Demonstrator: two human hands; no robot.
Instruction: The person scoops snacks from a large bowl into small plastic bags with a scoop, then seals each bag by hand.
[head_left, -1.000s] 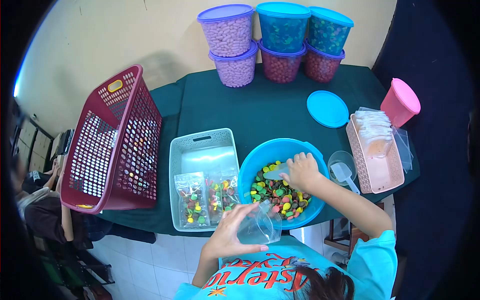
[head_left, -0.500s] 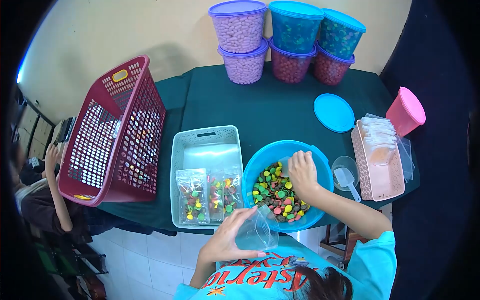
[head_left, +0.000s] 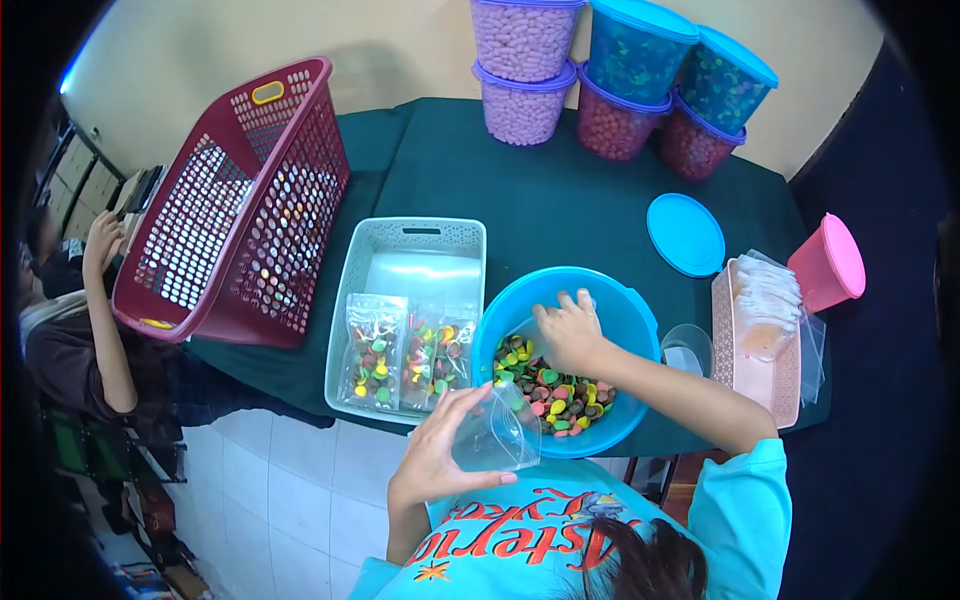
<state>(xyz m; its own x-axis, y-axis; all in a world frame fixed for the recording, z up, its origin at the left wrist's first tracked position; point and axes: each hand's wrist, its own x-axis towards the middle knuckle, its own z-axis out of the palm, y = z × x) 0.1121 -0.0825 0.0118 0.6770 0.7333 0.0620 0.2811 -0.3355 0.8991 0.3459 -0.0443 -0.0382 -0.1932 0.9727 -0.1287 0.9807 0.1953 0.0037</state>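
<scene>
Green cloth [head_left: 560, 215] bears a lid [head_left: 686, 236] beyond the right hand [head_left: 572, 332] (gripping something translucent [head_left: 528, 329], partly hiding the bowl [head_left: 622, 305]); left hand [head_left: 437, 455] grips a clear bag [head_left: 500, 437].

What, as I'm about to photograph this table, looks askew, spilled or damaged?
Nothing looks spilled or damaged. Only some clear plastic bags look askew, sticking out right of the pink basket, while others sit bunched inside.

partly legible "aster" on turquoise shirt [head_left: 565, 535]
</scene>
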